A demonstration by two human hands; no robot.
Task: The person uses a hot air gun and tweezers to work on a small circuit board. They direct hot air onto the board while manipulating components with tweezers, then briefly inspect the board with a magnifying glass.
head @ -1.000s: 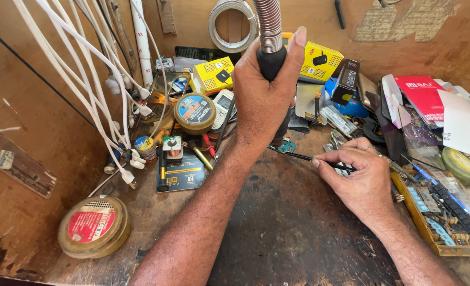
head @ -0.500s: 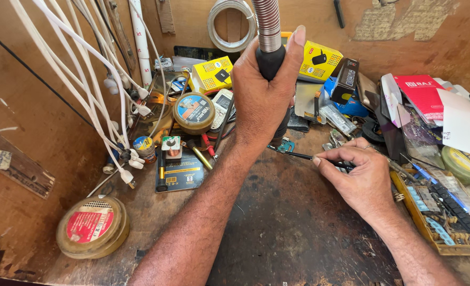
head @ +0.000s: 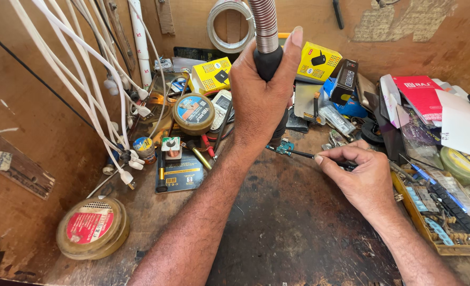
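My left hand (head: pixel 261 95) is wrapped around the black handle of a tool with a ribbed metal hose (head: pixel 263 26) rising out of the top of the view; the tool's tip points down at the bench. My right hand (head: pixel 359 177) pinches thin black tweezers (head: pixel 298 153), whose tips hold a small teal circuit board (head: pixel 284 146) right under the tool. Both hands work over the dark worn wooden bench (head: pixel 288 228).
A round yellow tin (head: pixel 93 228) lies front left, another tin (head: pixel 193 112) at the back. White cables (head: pixel 94 90) hang at left. Yellow boxes (head: pixel 317 62), a red packet (head: pixel 420 95) and a tray of small parts (head: pixel 439 212) crowd the back and right.
Both hands hold almost still; the right hand has crept slightly left with the tweezers.
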